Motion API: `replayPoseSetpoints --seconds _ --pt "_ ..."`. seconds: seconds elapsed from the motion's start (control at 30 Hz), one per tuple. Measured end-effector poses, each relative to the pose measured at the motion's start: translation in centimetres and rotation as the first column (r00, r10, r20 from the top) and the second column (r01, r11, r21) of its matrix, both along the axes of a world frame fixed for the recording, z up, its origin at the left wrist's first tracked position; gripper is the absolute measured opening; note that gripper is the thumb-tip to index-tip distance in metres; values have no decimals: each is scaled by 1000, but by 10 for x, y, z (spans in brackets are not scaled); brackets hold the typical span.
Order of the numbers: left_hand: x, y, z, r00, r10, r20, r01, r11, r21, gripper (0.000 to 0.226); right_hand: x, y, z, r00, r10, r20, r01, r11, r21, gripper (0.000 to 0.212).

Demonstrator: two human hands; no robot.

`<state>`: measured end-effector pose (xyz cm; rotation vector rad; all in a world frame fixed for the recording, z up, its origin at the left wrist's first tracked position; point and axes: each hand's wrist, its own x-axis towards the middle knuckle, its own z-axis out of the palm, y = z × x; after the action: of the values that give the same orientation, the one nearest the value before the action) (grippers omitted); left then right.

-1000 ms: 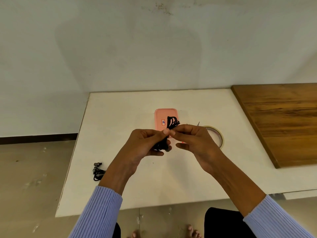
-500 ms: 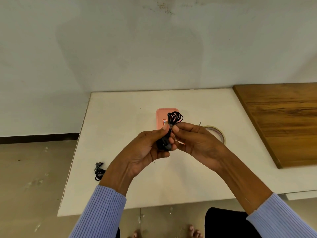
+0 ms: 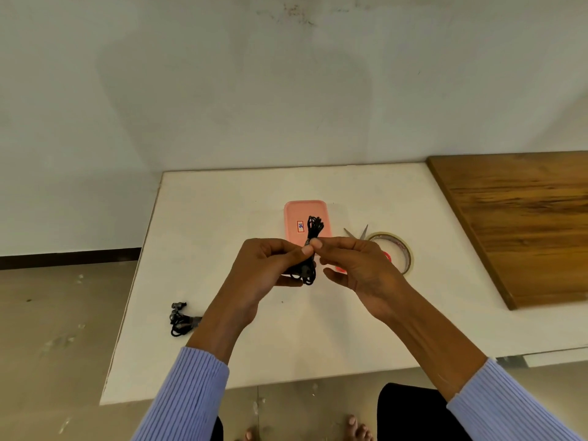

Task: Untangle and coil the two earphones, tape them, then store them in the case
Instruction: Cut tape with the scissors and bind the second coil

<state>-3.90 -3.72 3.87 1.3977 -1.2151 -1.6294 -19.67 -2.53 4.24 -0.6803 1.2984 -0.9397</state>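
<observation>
A black coiled earphone [image 3: 313, 232] is held upright above the white table [image 3: 222, 218], its loops sticking up and its lower end hanging at my left palm. My left hand [image 3: 270, 268] pinches its middle with thumb and forefinger. My right hand [image 3: 353, 265] pinches the same spot from the right. Behind it lies the pink case [image 3: 296, 214], shut, with a small label. A second black earphone [image 3: 181, 319], bundled, rests near the table's left edge. A tape roll [image 3: 404, 253] sits right of my right hand.
Scissors [image 3: 358, 233] lie between the case and the tape roll, their blades pointing away, handles hidden by my right hand. A brown wooden board [image 3: 521, 224] covers the table's right side. A wall stands behind the table; the floor lies to the left.
My hands have shifted slightly apart, and the fingers of my right hand have opened below the pinch. The earphone's loops now stand narrower than half a second ago.
</observation>
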Motion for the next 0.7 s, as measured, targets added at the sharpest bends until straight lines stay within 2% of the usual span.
replayPoseSetpoints --seconds 0.1,0.23,0.4,0.47,0.53,0.63,0.7 --pt "1 -2 2 989 -1 -148 12 997 77 22 -7 -4 6 984 79 158 -87 995 45 15" --pt "-1 -2 5 962 -12 -272 50 990 133 27 -8 -6 7 951 59 305 -88 993 84 23" --pt "2 -2 9 947 -61 -317 121 978 172 25 -8 -5 6 934 118 338 -151 986 72 28" --pt "2 -2 9 946 -76 -314 139 974 182 25 -9 -4 7 924 148 353 -178 983 51 22" --pt "1 -3 6 971 -92 -222 126 982 144 24 -9 -3 6 949 156 274 -167 986 16 13" --pt "0 -3 2 999 -37 -3 37 997 68 26 -8 -3 0 991 121 -49 -124 991 -56 7" --pt "0 -2 1 998 -27 56 26 999 24 31 -5 -2 -3 988 39 -146 -50 996 -72 10"
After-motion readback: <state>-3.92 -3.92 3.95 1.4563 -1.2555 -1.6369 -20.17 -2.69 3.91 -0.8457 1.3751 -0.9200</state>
